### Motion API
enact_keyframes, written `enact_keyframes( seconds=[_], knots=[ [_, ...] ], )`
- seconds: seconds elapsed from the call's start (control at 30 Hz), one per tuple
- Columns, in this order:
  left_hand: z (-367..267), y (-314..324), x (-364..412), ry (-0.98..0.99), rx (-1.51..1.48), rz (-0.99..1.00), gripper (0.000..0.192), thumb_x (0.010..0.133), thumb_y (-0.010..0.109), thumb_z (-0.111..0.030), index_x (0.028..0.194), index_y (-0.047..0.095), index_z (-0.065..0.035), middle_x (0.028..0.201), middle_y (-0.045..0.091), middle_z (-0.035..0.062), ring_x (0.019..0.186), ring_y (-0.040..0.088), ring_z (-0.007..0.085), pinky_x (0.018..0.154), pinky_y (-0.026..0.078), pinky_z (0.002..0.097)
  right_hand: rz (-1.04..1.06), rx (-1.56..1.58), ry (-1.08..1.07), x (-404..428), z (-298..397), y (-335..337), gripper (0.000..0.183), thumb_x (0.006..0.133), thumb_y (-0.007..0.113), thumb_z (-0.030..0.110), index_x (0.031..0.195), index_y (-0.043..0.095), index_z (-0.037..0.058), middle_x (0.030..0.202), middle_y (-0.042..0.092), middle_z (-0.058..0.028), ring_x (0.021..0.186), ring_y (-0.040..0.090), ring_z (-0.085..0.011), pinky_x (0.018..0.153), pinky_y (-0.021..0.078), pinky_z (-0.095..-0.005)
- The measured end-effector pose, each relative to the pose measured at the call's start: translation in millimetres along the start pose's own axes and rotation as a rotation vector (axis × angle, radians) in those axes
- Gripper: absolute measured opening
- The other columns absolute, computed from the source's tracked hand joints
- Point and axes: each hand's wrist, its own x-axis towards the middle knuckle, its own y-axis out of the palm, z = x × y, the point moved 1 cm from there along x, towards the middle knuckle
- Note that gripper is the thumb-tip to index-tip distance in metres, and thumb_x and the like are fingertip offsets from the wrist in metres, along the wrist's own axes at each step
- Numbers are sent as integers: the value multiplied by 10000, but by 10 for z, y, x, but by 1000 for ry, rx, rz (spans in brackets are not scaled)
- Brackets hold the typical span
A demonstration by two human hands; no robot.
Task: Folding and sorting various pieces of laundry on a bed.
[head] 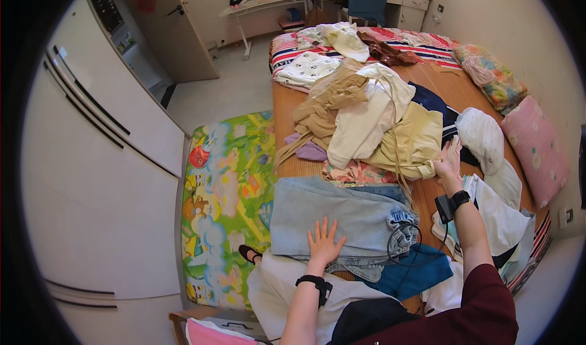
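My left hand (325, 245) lies flat with its fingers spread on folded light-blue jeans (329, 216), whose elastic waistband is bunched at the right end. Farther up the bed, my right hand (447, 165) is at the right edge of a pale yellow garment (412, 139). Its thumb side touches the cloth, but whether the fingers pinch it is unclear. A cream garment (364, 120) and a tan garment with long ties (320, 111) are heaped left of the yellow one. Dark navy clothing (428, 98) lies behind it. Below the jeans is a teal cloth (412, 271).
White clothes (494, 203) are piled on the right side of the bed, near a pink pillow (535, 150). A black cable (421, 263) loops over the jeans' waistband. A colourful play mat (229, 198) covers the floor between the bed and a white wardrobe (110, 184).
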Motion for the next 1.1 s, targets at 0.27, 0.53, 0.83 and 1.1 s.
enact_keyframes(
  seconds=[0.27,0.53,0.83,1.1],
  knots=[
    [-439,-169,205,202,-86,30,685,855,400,-546,1422,165,-242,1491,78,59,1371,51,275,1075,51,497,-40,-126,-717,252,665,-1249,395,813,561,75,1189,459,12,1028,584,-90,819,600,-166,698,527,-320],
    [229,-211,-227,70,-96,199,725,832,455,-535,1421,168,-225,1493,63,54,1375,43,250,1079,68,496,324,580,-475,-1597,3293,-44,221,878,535,164,1028,565,5,942,627,-60,806,616,-135,707,500,-258],
    [42,-754,-646,111,-1201,-104,486,860,562,-304,1272,432,-80,1227,501,176,1104,512,282,899,429,384,558,611,-475,-2748,3530,592,352,847,555,157,1154,501,-7,1027,601,-101,880,609,-189,751,505,-310],
    [650,-1068,-1892,361,-2535,-175,521,917,430,-368,1329,329,-66,1316,406,169,1144,476,301,962,394,445,738,570,-355,-2926,2601,854,365,828,577,137,1161,498,10,1002,610,-118,813,626,-223,668,539,-337]
  ],
)
